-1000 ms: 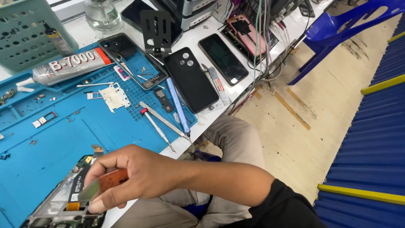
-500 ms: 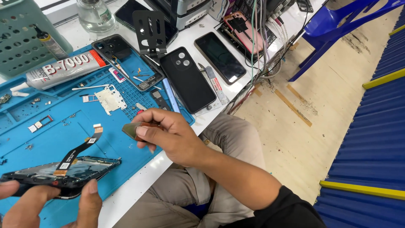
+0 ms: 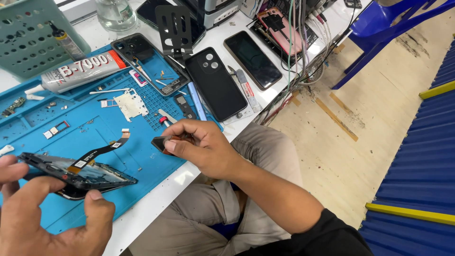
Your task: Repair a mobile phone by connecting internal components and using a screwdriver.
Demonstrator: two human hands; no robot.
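Note:
My left hand (image 3: 45, 215) grips an opened phone body (image 3: 78, 174) by its near edge, holding it flat just above the blue work mat (image 3: 109, 142). A dark flex cable (image 3: 102, 149) trails up from the phone. My right hand (image 3: 204, 147) pinches a small dark flat part (image 3: 160, 142) between thumb and fingers, over the mat's right edge. Two thin screwdrivers (image 3: 166, 118) lie on the mat just behind that hand.
A glue tube (image 3: 78, 71) and a phone frame (image 3: 142, 61) lie at the mat's back. A black phone back (image 3: 215, 83), another phone (image 3: 252, 59), a black stand (image 3: 174, 23) and tangled cables (image 3: 303, 52) crowd the white table. A green basket (image 3: 33, 35) stands back left. A blue chair (image 3: 393, 23) is on the floor.
My right hand left the phone, carrying the small dark part up and right to the mat's edge. My left hand came into view and took hold of the phone body.

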